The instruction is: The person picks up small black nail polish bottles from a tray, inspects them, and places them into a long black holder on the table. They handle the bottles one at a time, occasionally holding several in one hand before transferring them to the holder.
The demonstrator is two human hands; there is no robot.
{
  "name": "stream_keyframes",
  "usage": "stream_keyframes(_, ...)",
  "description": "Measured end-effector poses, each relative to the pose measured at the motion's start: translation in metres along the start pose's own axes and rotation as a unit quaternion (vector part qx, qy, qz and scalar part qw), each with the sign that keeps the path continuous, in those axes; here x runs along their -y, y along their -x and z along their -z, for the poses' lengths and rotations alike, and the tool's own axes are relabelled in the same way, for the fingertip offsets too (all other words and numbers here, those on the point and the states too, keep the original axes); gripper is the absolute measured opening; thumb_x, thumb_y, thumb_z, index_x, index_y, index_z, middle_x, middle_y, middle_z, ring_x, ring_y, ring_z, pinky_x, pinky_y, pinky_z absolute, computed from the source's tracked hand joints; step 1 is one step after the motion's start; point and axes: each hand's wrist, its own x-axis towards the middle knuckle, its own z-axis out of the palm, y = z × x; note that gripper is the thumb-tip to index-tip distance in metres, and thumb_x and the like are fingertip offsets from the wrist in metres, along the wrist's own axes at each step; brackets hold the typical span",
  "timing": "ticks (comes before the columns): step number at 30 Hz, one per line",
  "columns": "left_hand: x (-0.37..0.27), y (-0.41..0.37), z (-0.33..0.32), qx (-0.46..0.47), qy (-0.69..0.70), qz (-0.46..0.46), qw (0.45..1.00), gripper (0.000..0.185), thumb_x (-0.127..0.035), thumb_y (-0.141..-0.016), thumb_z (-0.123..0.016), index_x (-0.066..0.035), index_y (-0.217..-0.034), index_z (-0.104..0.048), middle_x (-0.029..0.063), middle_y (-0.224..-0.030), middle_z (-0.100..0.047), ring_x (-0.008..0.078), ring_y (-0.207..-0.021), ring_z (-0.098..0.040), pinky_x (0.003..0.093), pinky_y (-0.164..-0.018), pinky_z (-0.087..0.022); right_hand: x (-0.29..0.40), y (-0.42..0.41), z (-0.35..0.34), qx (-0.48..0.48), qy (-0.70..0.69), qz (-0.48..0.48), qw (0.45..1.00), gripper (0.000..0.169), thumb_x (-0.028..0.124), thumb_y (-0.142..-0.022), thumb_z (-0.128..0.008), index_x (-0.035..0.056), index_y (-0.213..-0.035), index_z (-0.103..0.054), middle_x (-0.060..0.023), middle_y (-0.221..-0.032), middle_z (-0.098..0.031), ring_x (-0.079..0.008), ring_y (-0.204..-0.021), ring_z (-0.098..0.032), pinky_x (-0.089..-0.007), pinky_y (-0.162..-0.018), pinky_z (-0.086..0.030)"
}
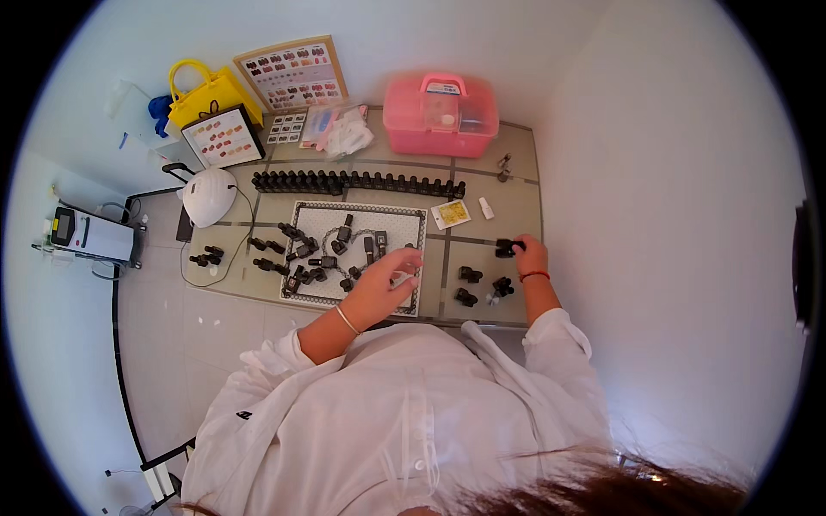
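My left hand point(381, 287) hovers over the right part of a white mat point(393, 216) with a black patterned border. Its fingers are apart, with nothing seen between them. Several small black bottles, likely nail polish, lie scattered on the mat, among them a tipped bottle point(369, 249) beside my fingers. At the table's right side, my right hand point(533, 256) grips a black bottle point(505, 249); the fingers partly cover it. Nearer to me are small groups of black bottles point(470, 275), some lying together.
A long row of black bottles point(348, 182) stands behind the mat. Farther back are a pink storage box point(439, 138), plastic packets point(348, 137) and a framed colour chart point(300, 77). A white nail lamp point(210, 197) with a cord sits left. A wall point(645, 193) borders the table's right side.
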Motion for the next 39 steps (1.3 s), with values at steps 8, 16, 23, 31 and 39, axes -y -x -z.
stream_keyframes(8, -0.031, -0.015, -0.009, -0.027, -0.035, -0.097, 0.994, 0.078, -0.016, -0.071, -0.083, -0.008, -0.139, -0.045, 0.0082, -0.130, -0.056, 0.0228, -0.118, -0.054, 0.0349, -0.099, -0.043, 0.103, 0.084, 0.016, 0.236, -0.721, 0.032, 0.650, 0.021, 0.002, -0.092, -0.061, 0.0018, -0.113, -0.061, -0.0119, -0.107, -0.065, -0.0173, -0.097, -0.065, -0.0298, -0.079, -0.057)
stream_keyframes(16, -0.068, -0.022, -0.020, -0.003, -0.052, -0.200, 0.978, 0.065, -0.016, -0.064, -0.086, -0.004, -0.122, -0.059, 0.0129, -0.117, -0.064, 0.0283, -0.108, -0.062, 0.0360, -0.095, -0.047, 0.150, 0.130, 0.006, 0.312, -0.771, 0.084, 0.548, 0.023, 0.001, -0.093, -0.058, 0.0051, -0.116, -0.060, -0.0115, -0.116, -0.064, -0.0222, -0.107, -0.063, -0.0338, -0.087, -0.055)
stream_keyframes(23, -0.072, -0.016, -0.023, -0.011, -0.110, -0.245, 0.963, 0.058, -0.014, -0.063, -0.085, -0.004, -0.116, -0.062, 0.0131, -0.109, -0.066, 0.0300, -0.099, -0.064, 0.0356, -0.090, -0.049, 0.145, 0.139, 0.003, 0.341, -0.777, 0.062, 0.526, 0.023, 0.004, -0.094, -0.057, 0.0051, -0.117, -0.059, -0.0105, -0.115, -0.063, -0.0223, -0.106, -0.063, -0.0358, -0.087, -0.055)
stream_keyframes(31, -0.051, -0.015, -0.004, 0.152, 0.217, 0.014, 0.964, 0.052, -0.035, -0.083, -0.076, -0.003, -0.119, -0.055, 0.0062, -0.101, -0.064, 0.0160, -0.094, -0.060, 0.0309, -0.084, -0.048, 0.139, 0.142, 0.024, 0.254, -0.607, 0.053, 0.751, 0.021, 0.001, -0.092, -0.062, 0.0021, -0.113, -0.062, -0.0082, -0.100, -0.066, -0.0152, -0.087, -0.065, -0.0271, -0.071, -0.057)
stream_keyframes(39, -0.031, -0.023, 0.002, 0.284, -0.045, 0.100, 0.953, 0.030, -0.032, -0.093, -0.064, -0.005, -0.106, -0.061, 0.0024, -0.093, -0.061, 0.0125, -0.086, -0.059, 0.0308, -0.076, -0.052, 0.166, 0.157, 0.030, 0.269, -0.412, 0.111, 0.864, 0.026, -0.001, -0.089, -0.063, 0.0007, -0.115, -0.062, -0.0053, -0.090, -0.066, -0.0098, -0.076, -0.063, -0.0244, -0.064, -0.055)
